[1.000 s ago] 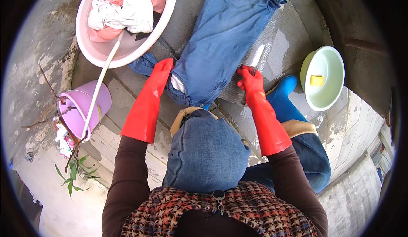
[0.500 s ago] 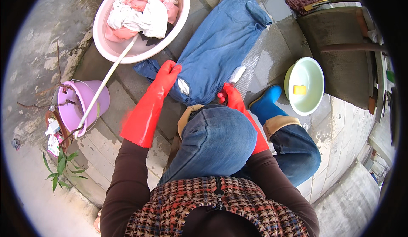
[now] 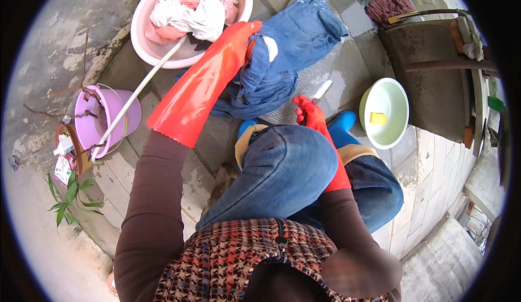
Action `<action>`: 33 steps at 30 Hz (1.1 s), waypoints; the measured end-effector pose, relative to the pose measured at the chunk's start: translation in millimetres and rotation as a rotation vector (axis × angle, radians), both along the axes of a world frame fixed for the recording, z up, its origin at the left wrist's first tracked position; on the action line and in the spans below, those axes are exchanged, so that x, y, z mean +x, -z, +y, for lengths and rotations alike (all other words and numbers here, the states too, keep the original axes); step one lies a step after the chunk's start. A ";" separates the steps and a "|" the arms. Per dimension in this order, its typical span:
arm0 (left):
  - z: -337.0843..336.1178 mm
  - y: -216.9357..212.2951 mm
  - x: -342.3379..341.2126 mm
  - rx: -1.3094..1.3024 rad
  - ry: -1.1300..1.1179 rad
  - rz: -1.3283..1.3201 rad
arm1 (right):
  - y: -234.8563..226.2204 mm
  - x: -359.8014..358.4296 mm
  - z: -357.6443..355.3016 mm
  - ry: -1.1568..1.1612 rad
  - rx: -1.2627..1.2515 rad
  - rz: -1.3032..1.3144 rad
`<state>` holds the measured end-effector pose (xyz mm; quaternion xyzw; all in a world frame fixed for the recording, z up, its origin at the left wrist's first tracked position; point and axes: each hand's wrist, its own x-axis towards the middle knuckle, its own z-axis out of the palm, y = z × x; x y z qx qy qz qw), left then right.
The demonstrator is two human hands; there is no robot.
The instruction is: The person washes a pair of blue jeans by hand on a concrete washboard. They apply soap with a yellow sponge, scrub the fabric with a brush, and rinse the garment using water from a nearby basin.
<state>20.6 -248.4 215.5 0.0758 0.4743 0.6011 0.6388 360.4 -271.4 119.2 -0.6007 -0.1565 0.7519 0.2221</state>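
Observation:
My left hand [image 3: 244, 33], in a long red rubber glove, grips a wet blue garment [image 3: 296, 33] and lifts its near part into a fold. The rest of the garment lies bunched and spread over a ridged board [image 3: 308, 77]. A white patch, perhaps suds, shows beside the left hand's fingers. My right hand [image 3: 310, 112], gloved in red too, is closed by the board's near right side. From its fingers sticks out a brush [image 3: 322, 89] with white bristles; its handle is mostly hidden.
Pink and white clothes fill a pink basin [image 3: 137, 28] at the upper left. A white pole [image 3: 142, 85] leans from it to a purple bucket [image 3: 85, 116]. At the right, a pale green basin [image 3: 402, 107] holds a yellow block [image 3: 378, 118]. A dark red mop head [image 3: 389, 6] lies beyond.
My left hand has moved up and away, folding the near part of the garment back and uncovering more of the ridged board. The right hand has shifted slightly right with the brush.

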 end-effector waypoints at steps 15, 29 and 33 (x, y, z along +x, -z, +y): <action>20.4 -82.0 31.5 -0.043 -0.102 0.080 | 8.1 3.9 -1.1 -0.177 -0.132 0.289; -218.1 229.1 28.2 -0.587 0.374 1.097 | 69.4 99.9 -1.4 -0.104 -0.191 -0.613; -157.3 204.0 23.9 -0.476 0.288 1.176 | 53.1 78.9 40.4 -0.040 0.203 -0.535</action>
